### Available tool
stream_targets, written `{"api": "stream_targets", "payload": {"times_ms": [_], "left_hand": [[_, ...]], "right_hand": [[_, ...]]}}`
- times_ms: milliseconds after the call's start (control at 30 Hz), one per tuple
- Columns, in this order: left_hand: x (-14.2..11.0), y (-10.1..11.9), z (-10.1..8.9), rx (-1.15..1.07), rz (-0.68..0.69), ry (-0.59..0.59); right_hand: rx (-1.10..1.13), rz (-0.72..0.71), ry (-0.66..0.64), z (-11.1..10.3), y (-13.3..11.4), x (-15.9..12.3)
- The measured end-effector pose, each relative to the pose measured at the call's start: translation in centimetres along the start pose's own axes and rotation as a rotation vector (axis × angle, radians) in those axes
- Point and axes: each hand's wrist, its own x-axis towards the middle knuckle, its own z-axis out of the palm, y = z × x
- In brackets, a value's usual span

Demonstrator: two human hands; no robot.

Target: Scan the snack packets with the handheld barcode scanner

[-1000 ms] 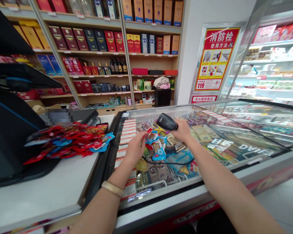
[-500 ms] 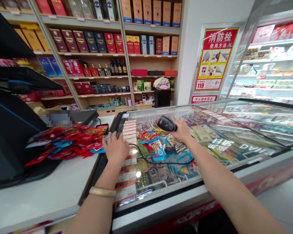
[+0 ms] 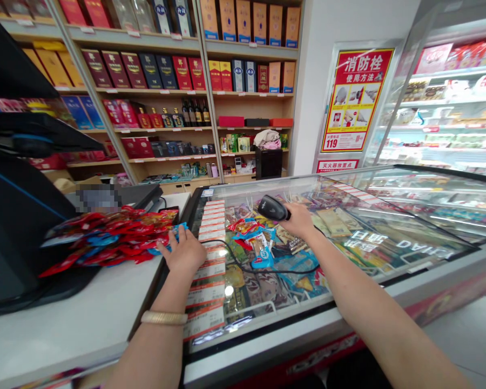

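My right hand (image 3: 299,220) is wrapped round a black handheld barcode scanner (image 3: 272,207), held over the glass top of a chest freezer. A black cable (image 3: 243,266) loops across the glass below it. My left hand (image 3: 183,252), with a beige bracelet on the wrist, has its fingers spread at the right edge of a pile of red and blue snack packets (image 3: 121,235). Its fingertips reach the outermost packets; whether they press on one I cannot tell. A few similar red and blue packets (image 3: 261,249) lie on the glass between my hands.
A white counter (image 3: 105,308) bears the pile and a dark checkout terminal (image 3: 20,227) on the left. The chest freezer (image 3: 267,335), with price labels (image 3: 210,270) along its left side, adjoins it. Shelves of boxed bottles (image 3: 157,70) stand behind, a lit display fridge (image 3: 457,102) at right.
My left hand has moved slightly left, from the freezer edge onto the edge of the packet pile. My right hand with the scanner has shifted only a little left.
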Motion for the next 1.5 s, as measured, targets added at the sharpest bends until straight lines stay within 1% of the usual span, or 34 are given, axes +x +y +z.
{"api": "stream_targets", "payload": {"times_ms": [67,167,233,300,367,433,500,567,800,933,1100,1367,1500], "left_hand": [[-0.1,-0.1,0.0,-0.055,0.026,0.065],[0.1,-0.2,-0.2,-0.209,0.112,0.263],[0.5,-0.3,-0.2,-0.383,0.203,0.402],[1.0,-0.4,-0.1,-0.610,0.264,0.478],[1.4,-0.3,0.2,-0.842,0.276,0.476],[1.5,-0.2,0.6,-1.022,0.271,0.450],[1.6,0.1,0.8,-1.127,0.289,0.434],[1.5,0.3,1.0,-1.169,0.320,0.422],[1.3,0.3,1.4,-1.146,0.398,0.360],[1.3,0.4,1.5,-1.148,0.421,0.356],[1.3,0.5,1.6,-1.149,0.452,0.312],[1.2,0.4,1.7,-1.087,0.457,0.315],[1.0,0.6,1.7,-1.086,0.435,0.287]], "right_hand": [[-0.003,-0.002,-0.003,0.0,-0.1,0.0],[0.006,-0.010,0.002,-0.1,-0.2,0.0],[0.026,-0.018,0.015,-0.1,-0.3,0.0],[0.055,-0.031,0.036,-0.2,-0.4,0.0],[0.088,-0.052,0.059,-0.3,-0.6,0.0],[0.122,-0.083,0.076,-0.4,-0.8,0.0],[0.151,-0.126,0.092,-0.4,-1.0,0.0],[0.174,-0.174,0.105,-0.5,-1.3,0.0],[0.211,-0.375,0.047,-0.7,-2.8,-0.4],[0.202,-0.446,0.015,-0.8,-3.5,-0.6],[0.182,-0.470,-0.015,-0.9,-4.0,-0.7],[0.163,-0.454,-0.065,-1.1,-4.3,-0.8],[0.165,-0.439,-0.049,-1.1,-4.1,-0.7]]}}
